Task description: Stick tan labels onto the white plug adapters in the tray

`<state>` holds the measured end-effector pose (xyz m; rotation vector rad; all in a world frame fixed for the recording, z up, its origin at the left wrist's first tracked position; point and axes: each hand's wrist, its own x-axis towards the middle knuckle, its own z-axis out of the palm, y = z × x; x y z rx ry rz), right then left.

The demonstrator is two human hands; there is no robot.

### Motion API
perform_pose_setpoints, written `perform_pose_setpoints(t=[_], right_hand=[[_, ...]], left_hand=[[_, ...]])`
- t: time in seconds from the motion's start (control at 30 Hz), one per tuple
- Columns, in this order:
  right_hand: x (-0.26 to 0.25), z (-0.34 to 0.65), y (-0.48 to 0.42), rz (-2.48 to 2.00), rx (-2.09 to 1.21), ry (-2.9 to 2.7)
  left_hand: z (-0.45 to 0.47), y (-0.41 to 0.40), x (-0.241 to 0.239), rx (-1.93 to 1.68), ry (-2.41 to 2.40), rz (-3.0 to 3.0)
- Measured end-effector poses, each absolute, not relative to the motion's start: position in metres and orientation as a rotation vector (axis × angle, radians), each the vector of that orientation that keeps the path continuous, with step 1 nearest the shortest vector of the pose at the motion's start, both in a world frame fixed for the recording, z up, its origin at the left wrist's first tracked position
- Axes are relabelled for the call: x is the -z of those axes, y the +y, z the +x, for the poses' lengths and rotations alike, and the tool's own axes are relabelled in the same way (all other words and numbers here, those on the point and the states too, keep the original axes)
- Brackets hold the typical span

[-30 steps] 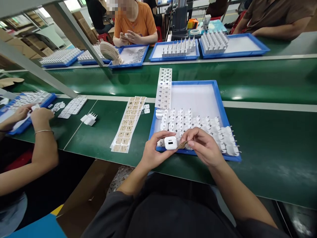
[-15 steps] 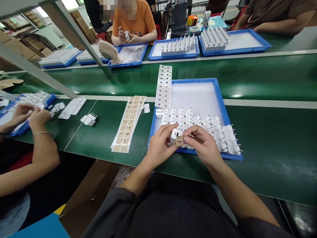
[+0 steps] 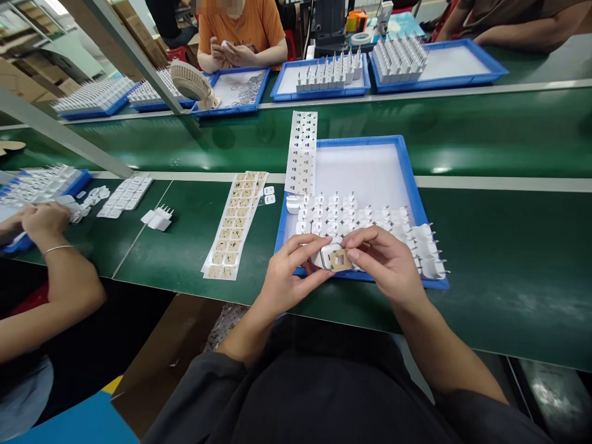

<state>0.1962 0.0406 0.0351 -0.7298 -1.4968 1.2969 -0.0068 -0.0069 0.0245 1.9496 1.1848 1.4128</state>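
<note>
My left hand (image 3: 287,274) grips a small white charger plug (image 3: 329,254) from the left side. My right hand (image 3: 386,262) pinches a tan sticker (image 3: 341,261) against the plug's face. Both hands hover over the near edge of a blue tray (image 3: 411,185) that holds several white plugs (image 3: 361,219) in rows. A sheet of tan stickers (image 3: 235,225) lies on the green table to the left of the tray. A white backing strip with punched holes (image 3: 302,153) leans on the tray's left rim.
A green conveyor belt (image 3: 462,135) runs behind the tray. A co-worker's hands (image 3: 39,219) at the left handle white parts over another blue tray. Across the belt, a person in orange (image 3: 240,37) works beside a small fan (image 3: 189,83) and more blue trays (image 3: 324,77).
The plug turned in my left hand, and my right hand brought the tan sticker from its side onto its face. Both hands rose slightly toward the tray.
</note>
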Motion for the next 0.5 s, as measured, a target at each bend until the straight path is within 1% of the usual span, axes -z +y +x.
perform_pose_setpoints(t=[0.13, 0.5], right_hand=[[-0.0370, 0.1951, 0.0374, -0.673, -1.301, -1.476], [-0.0382, 0.1951, 0.0369, -0.688, -1.311, -1.499]], left_hand=[[-0.0072, -0.0088, -0.0307, -1.413, 1.168, 2.018], [-0.0072, -0.0094, -0.0338, -1.354, 1.227, 2.097]])
